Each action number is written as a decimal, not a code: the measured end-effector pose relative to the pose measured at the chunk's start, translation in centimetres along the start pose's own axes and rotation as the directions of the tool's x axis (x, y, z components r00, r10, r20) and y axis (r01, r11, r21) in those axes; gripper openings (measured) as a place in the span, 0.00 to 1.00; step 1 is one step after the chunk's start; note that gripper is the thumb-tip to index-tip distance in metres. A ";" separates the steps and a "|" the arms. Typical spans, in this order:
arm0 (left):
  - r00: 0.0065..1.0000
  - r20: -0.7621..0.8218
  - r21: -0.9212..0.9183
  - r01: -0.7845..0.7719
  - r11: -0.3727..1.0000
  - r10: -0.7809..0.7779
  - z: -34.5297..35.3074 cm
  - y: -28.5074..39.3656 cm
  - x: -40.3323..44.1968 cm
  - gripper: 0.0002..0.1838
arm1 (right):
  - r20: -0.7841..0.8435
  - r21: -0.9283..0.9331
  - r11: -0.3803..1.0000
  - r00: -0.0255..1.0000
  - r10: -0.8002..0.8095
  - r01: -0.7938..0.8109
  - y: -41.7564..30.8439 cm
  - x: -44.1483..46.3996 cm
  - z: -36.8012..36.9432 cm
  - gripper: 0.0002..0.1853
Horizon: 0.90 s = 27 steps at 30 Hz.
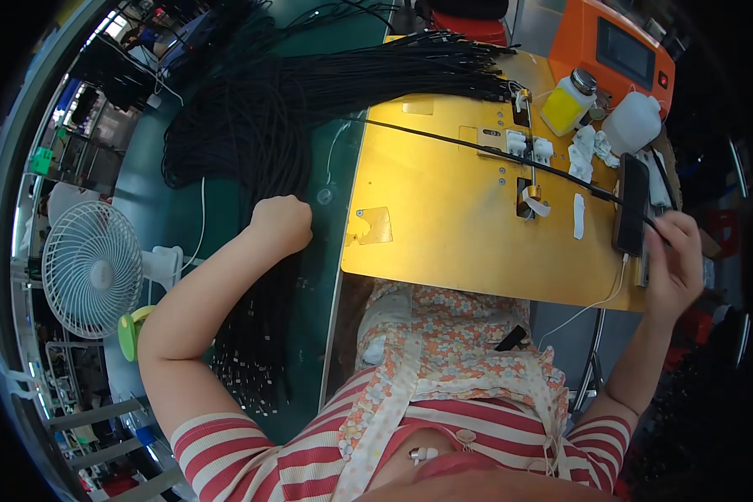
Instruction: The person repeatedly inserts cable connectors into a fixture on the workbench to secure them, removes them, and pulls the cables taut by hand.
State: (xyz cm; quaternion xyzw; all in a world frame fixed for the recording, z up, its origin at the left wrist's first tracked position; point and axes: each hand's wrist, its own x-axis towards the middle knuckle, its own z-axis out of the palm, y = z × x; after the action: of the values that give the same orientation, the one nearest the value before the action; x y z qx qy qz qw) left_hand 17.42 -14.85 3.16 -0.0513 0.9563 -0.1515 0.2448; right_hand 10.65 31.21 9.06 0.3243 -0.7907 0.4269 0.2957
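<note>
My right hand (pixel 676 263) pinches the end of a black cable (pixel 468 144) at the right edge of the yellow work plate (pixel 443 243). The cable runs taut across the plate, past small white blocks (pixel 529 149) on a metal fixture, towards the pile at the left. My left hand (pixel 281 224) is a closed fist over the thick bundle of black cables (pixel 234 125) on the green table. What its fingers hold, if anything, is hidden. Under my right hand's side of the cable lies a dark phone (pixel 633 205) with a white cord.
A white fan (pixel 94 269) stands at the left. An orange machine (pixel 611 50) with a screen, a bottle of yellow liquid (pixel 567 105) and a white plastic bottle (pixel 632 124) stand at the back right. Crumpled white tissue (pixel 584 155) lies beside them.
</note>
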 end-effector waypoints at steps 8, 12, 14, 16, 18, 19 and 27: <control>0.466 -0.818 0.209 -0.307 0.928 0.338 -4.8 3.6 -1.0 0.17 | -0.370 -0.076 0.969 0.895 -0.247 0.236 -0.1 -5.7 -12.0 0.14; -0.026 -0.972 0.142 -0.854 0.501 0.232 -10.1 13.7 -4.0 0.40 | 0.010 0.040 0.976 0.976 -0.217 0.216 -6.8 -2.9 -3.7 0.22; -0.031 -0.959 0.098 -0.969 0.228 0.283 -10.6 18.1 -4.6 0.30 | 0.120 0.052 0.978 0.971 -0.209 0.204 -8.2 -2.5 -2.1 0.21; -0.047 -0.903 0.128 -0.978 0.163 0.428 -10.6 19.5 -4.2 0.22 | 0.040 0.074 0.976 0.977 -0.207 0.204 -8.3 -2.5 -2.4 0.21; -0.123 -0.916 0.160 -0.985 0.066 0.381 -10.5 19.9 -2.6 0.12 | -0.078 0.135 0.970 0.978 -0.194 0.203 -7.6 -2.9 -3.6 0.20; -0.150 -0.903 0.223 -0.964 0.142 0.403 -10.6 18.7 -1.2 0.11 | -0.161 0.214 0.962 0.977 -0.138 0.171 -6.7 -3.8 -4.9 0.18; 0.387 -0.897 -0.050 -0.570 0.820 0.214 -3.3 -2.8 12.5 0.08 | -0.726 0.599 0.632 0.667 0.169 0.492 0.6 -12.7 -30.9 0.07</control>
State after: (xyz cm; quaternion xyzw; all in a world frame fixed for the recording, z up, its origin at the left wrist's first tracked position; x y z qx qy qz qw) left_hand 4.98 -18.76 1.10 0.2206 0.9393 0.0810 -0.2499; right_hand 23.87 61.52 13.54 0.2965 -0.3146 0.7755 0.4602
